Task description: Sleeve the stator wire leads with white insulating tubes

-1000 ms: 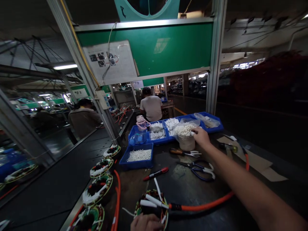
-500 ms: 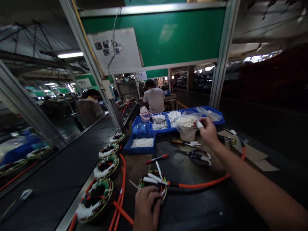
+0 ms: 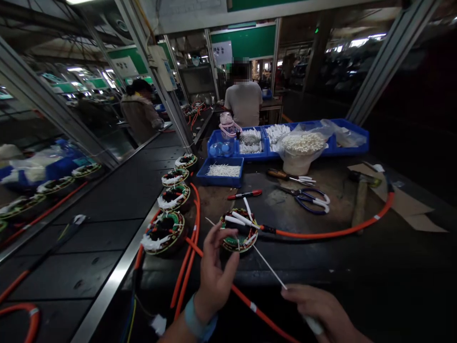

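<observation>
In the head view, a ring-shaped wound coil [image 3: 238, 244] lies on the bench with white sleeves [image 3: 240, 218] and an orange cable [image 3: 317, 235] leading off it to the right. My left hand [image 3: 217, 267] is at the coil's near left side, thumb and fingers apart. A thin white cord [image 3: 269, 267] runs taut from the coil to my right hand [image 3: 317, 305], whose fingertips are pinched on its end. Beneath those fingers shows a whitish piece [image 3: 313, 325]; I cannot tell if it is held or worn.
Several similar coils [image 3: 166, 233] line the left edge beside a dark conveyor [image 3: 117, 200]. Beyond are a red marker [image 3: 244, 194], a screwdriver [image 3: 280, 175], scissors [image 3: 312, 201], a hammer [image 3: 360, 197], a small blue tray [image 3: 219, 181] and blue bins [image 3: 359, 143]. Co-workers sit farther back.
My right hand has come back from the bag of white pieces to the bench front and now draws the cord. My left hand has lifted and spread its fingers. The view has shifted.
</observation>
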The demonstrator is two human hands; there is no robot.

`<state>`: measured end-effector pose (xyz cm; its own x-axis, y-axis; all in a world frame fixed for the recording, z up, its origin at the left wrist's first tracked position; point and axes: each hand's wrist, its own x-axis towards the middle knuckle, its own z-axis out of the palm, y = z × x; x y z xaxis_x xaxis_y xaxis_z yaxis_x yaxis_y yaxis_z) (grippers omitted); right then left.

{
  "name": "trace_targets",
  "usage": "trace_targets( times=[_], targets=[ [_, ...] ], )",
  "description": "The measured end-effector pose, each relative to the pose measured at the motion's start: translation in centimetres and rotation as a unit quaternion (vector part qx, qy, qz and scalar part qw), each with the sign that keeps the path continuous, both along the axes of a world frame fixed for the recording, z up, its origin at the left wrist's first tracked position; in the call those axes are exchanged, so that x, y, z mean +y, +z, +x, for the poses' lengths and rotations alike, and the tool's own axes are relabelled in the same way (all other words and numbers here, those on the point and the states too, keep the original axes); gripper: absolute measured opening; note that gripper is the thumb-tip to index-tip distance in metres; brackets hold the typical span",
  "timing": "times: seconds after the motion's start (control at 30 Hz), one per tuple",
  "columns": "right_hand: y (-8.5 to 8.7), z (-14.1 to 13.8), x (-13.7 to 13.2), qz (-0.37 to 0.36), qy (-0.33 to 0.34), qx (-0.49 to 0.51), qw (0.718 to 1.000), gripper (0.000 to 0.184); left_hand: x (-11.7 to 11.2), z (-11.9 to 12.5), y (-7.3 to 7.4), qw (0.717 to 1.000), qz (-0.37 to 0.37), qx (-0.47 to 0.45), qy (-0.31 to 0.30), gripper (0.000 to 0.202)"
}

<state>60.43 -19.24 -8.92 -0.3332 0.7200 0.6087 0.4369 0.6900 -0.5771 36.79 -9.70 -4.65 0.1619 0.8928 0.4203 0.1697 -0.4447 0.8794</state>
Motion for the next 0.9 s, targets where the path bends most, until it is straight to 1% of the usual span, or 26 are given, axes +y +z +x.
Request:
trace_targets(
  times=[0.07, 0.13, 0.2, 0.27, 0.4, 0.43, 0.47, 0.53, 0.6, 0.63, 0.7, 0.73, 0.8, 0.87, 0.9],
  targets=[
    [-0.7, -0.2, 0.3, 0.034, 0.012, 0.005, 0.999, 0.033, 0.6, -0.2, 0.2, 0.999, -0.018, -0.027, 0.021, 0.052],
    [-1.3, -0.2, 0.4, 0.060, 0.027, 0.008, 0.998, 0.035, 1.1, -0.6, 0.1, 0.999, -0.028, -0.010, 0.028, 0.052],
    [-1.5, -0.3, 0.2, 0.066, 0.030, 0.005, 0.997, 0.036, 1.3, -1.0, -0.2, 0.999, -0.032, 0.025, 0.025, 0.053],
    [-1.0, -0.4, -0.1, 0.051, 0.030, -0.002, 0.998, 0.037, 1.4, -1.4, -0.6, 0.998, -0.029, 0.053, 0.022, 0.053],
    [0.5, -0.6, -0.4, -0.027, 0.011, -0.018, 0.999, 0.034, 1.2, -2.1, -0.7, 0.995, -0.015, 0.098, 0.014, 0.048],
    [0.5, -0.5, -0.4, -0.025, 0.009, -0.014, 1.000, 0.034, 1.3, -2.2, -0.6, 0.993, -0.005, 0.115, 0.013, 0.047],
    [0.3, -0.5, -0.3, -0.008, 0.014, -0.005, 1.000, 0.033, 1.4, -2.2, -0.4, 0.990, 0.011, 0.138, 0.013, 0.045],
    [-0.4, -0.6, 0.2, 0.038, 0.029, 0.010, 0.999, 0.033, 1.7, -2.2, 0.0, 0.976, 0.070, 0.206, 0.021, 0.038],
    [-1.1, -1.2, 1.3, 0.069, 0.035, 0.007, 0.997, 0.032, 2.2, -1.8, 0.5, 0.943, 0.136, 0.302, 0.030, 0.028],
    [-1.2, -1.7, 2.0, 0.067, 0.028, -0.002, 0.997, 0.030, 2.5, -1.4, 0.6, 0.922, 0.163, 0.350, 0.035, 0.023],
    [-1.0, -3.1, 3.9, 0.036, 0.007, -0.005, 0.999, 0.026, 3.1, -0.7, 0.6, 0.887, 0.193, 0.417, 0.041, 0.019],
    [-0.8, -4.0, 5.0, 0.012, -0.003, 0.013, 1.000, 0.025, 3.4, -0.3, 0.5, 0.879, 0.200, 0.431, 0.044, 0.017],
    [-0.4, -5.6, 7.1, -0.048, -0.021, 0.080, 0.995, 0.021, 3.9, 0.3, 0.1, 0.880, 0.219, 0.419, 0.053, 0.014],
    [-0.5, -6.8, 8.8, -0.107, -0.039, 0.161, 0.980, 0.013, 4.3, 0.6, -0.5, 0.890, 0.252, 0.377, 0.057, 0.013],
    [-0.8, -7.2, 9.5, -0.135, -0.048, 0.195, 0.970, 0.007, 4.5, 0.6, -0.8, 0.894, 0.274, 0.352, 0.049, 0.013]
  ],
)
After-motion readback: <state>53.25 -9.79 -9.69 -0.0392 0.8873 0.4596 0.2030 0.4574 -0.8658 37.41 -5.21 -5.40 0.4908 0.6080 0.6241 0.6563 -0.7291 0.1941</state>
